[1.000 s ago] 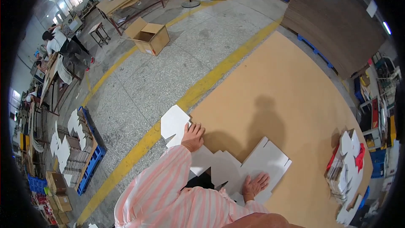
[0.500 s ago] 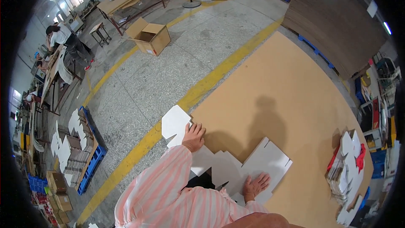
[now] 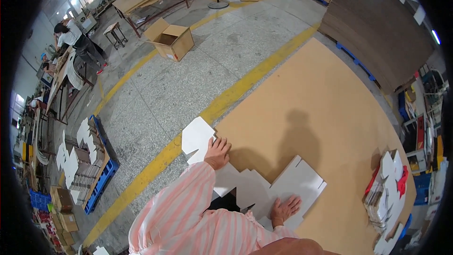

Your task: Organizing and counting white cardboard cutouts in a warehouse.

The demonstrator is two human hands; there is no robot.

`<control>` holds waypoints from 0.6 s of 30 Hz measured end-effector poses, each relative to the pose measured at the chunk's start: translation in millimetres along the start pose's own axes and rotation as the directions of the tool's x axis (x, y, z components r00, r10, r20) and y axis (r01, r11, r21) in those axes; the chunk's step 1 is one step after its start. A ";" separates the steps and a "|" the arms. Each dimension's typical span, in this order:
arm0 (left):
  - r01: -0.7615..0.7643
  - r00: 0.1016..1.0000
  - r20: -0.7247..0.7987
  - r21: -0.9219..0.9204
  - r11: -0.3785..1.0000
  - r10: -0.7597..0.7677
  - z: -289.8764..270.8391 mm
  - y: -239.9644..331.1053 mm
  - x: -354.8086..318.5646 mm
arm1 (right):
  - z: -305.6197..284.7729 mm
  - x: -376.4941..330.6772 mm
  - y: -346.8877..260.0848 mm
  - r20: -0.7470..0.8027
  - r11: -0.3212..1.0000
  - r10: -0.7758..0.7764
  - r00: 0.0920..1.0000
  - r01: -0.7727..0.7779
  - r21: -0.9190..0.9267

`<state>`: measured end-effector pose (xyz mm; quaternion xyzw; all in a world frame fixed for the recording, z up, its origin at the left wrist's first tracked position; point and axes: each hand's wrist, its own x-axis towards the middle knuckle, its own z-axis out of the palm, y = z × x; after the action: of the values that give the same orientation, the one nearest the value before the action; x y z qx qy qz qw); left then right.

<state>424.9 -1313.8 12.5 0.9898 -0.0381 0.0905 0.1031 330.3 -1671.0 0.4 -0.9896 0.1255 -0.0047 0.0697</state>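
1. While the white die-cut cardboard blank (image 3: 264,186) lies flat on the big brown board table (image 3: 330,94), both hands press down on it, palms flat. My read: the weight keeps the sheet from springing up or sliding.
2. Left hand (image 3: 218,152): fingers spread and extended, resting on the blank near its far-left flap. That flap overhangs the table edge above the yellow floor line (image 3: 226,101). Nothing is gripped; it is contact only.
3. Right hand (image 3: 284,209): open, fingers splayed, flat on the near-right panel of the blank, just below the large rectangular panel. Again nothing is pinched or grasped.
4. Blank position: it spans between the two hands, close to the person's body at the near edge of the table. The middle panels sit between the hands, partly hidden by the pink striped sleeve (image 3: 188,212).
5. Hands are well apart, one at each end, likely to pin the whole sheet evenly.
6. Stack of more white blanks with red pieces (image 3: 387,186) sits on the table well to the right, out of reach of the right hand.
7. Open brown carton (image 3: 171,41) stands on the floor far off, unrelated to the hands.
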 end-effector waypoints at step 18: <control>0.008 1.000 0.002 0.011 1.000 -0.008 1.2 -0.6 0.2 | 1.7 -0.8 1.2 -0.020 1.000 -0.015 1.000 0.015 0.002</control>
<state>425.3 -1313.4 11.2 0.9906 -0.0340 0.0893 0.0980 329.2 -1671.7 -1.4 -0.9904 0.1187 -0.0154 0.0693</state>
